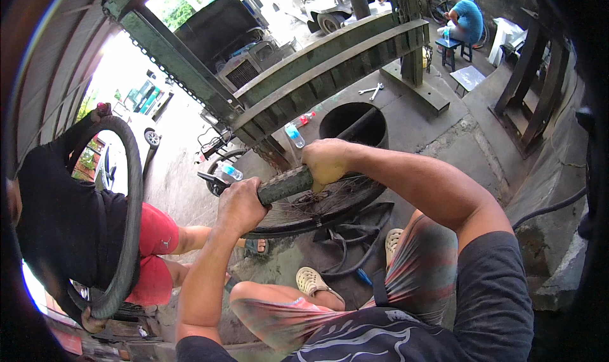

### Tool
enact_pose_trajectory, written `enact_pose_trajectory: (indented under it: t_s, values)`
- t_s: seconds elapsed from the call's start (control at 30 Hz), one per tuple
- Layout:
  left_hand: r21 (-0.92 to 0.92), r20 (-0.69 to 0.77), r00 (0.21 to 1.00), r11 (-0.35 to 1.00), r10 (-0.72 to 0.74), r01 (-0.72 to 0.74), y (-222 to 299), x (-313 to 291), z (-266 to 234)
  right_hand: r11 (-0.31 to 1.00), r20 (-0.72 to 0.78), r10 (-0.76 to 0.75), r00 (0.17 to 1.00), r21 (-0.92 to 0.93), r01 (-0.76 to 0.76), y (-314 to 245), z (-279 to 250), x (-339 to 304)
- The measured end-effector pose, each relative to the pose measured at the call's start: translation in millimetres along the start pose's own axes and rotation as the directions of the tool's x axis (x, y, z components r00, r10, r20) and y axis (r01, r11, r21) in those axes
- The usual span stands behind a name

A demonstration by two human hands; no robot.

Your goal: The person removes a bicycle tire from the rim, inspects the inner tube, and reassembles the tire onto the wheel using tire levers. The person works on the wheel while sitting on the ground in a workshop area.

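My left fingers (246, 200) and right fingers (321, 157) clenched around a dark tire (285, 185), spoked wheel (310, 198) below them, clear bottle (294, 135) beyond them.

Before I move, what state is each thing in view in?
Left hand: closed on treaded tyre
Right hand: closed on treaded tyre
Spoked wheel: partly hidden, tyre seating unclear
Silvery tooling: lying flat
Black tub: open-topped
Vehicle hood: apparently raised
Far-left tyre: held up, rimless
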State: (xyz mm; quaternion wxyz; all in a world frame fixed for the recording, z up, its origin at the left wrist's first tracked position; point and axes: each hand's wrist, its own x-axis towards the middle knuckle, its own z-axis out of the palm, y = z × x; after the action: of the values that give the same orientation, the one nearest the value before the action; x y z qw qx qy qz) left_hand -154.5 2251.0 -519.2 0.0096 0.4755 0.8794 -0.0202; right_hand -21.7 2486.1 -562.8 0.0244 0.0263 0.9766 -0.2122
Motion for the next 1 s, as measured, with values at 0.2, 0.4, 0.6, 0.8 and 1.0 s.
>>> enact_pose_trajectory:
  t_s: [0.2,0.4,0.6,0.8,1.0]
  values:
    - [-0.117,-0.174,0.965,0.969,0.195,-0.217,10,4,4,0.991,0.018,0.079,0.997,0.109,-0.081,3,8,16]
    - [0.015,-0.15,0.982,0.993,0.119,-0.119,3,22,17,0.979,0.0,0.094,0.996,0.18,-0.093,43,7,-18]
    - [0.057,-0.012,0.979,0.978,0.203,-0.202,12,22,-3,0.901,0.075,0.122,0.99,0.41,-0.142,71,24,-46]
    - [0.19,0.109,0.977,0.96,0.185,-0.204,59,42,3,0.963,0.002,0.12,0.993,0.241,-0.117,51,26,-34]
    - [0.132,0.021,0.989,0.98,0.148,-0.15,43,32,-22,0.993,-0.2,0.12,0.972,0.033,-0.116,21,16,-35]
